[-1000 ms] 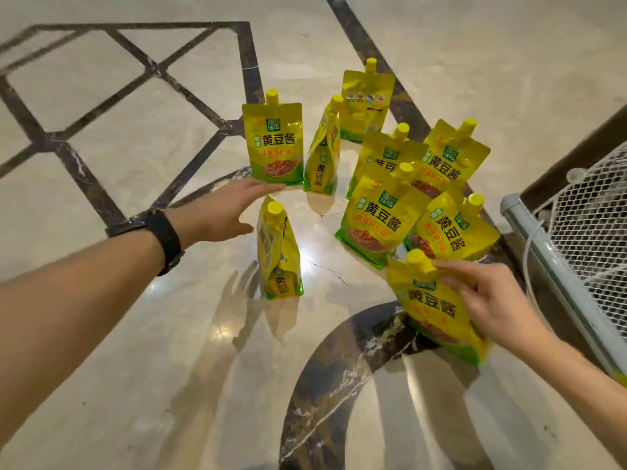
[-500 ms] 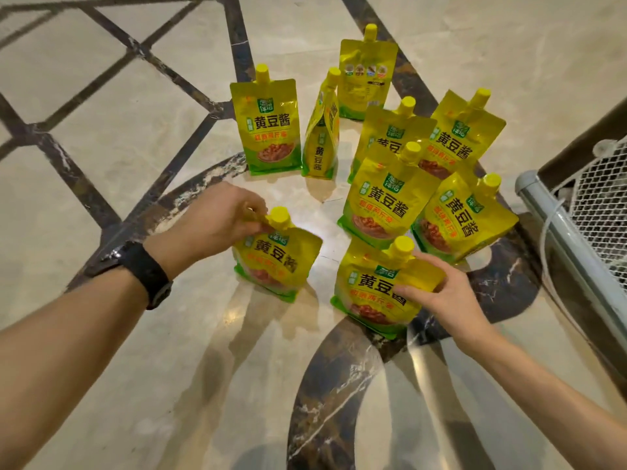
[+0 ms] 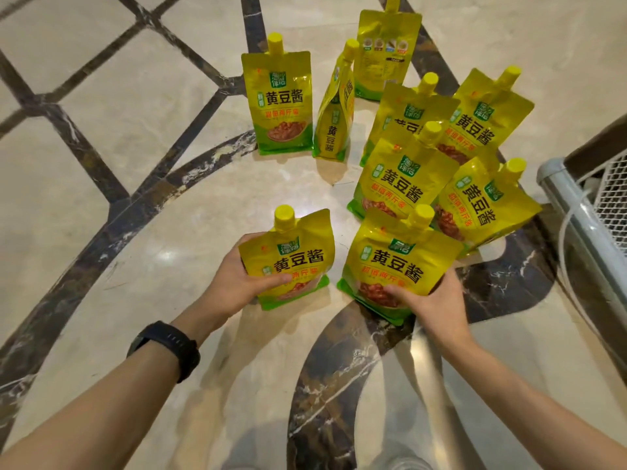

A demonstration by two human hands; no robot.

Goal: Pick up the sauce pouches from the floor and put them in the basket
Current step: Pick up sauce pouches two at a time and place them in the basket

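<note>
My left hand [image 3: 237, 283] grips a yellow sauce pouch [image 3: 291, 256] with a yellow cap, held upright above the floor. My right hand [image 3: 431, 300] grips a second yellow pouch [image 3: 397, 262] from its lower right side. Behind them, several more yellow pouches stand on the marble floor: one at the left [image 3: 280, 103], a side-on one [image 3: 334, 117], one showing its back [image 3: 386, 52], and a cluster at the right [image 3: 475, 164]. The basket [image 3: 576, 212], white wire mesh with a pale tube rim, shows at the right edge.
The polished marble floor [image 3: 101, 130] has dark inlaid lines and a curved dark band. A black watch [image 3: 166, 347] sits on my left wrist. A dark ledge runs behind the basket at the far right.
Both hands have drawn nearer to me with their pouches lifted. My left hand has shifted from the cap to the pouch's body, and my right hand now holds its pouch lower.
</note>
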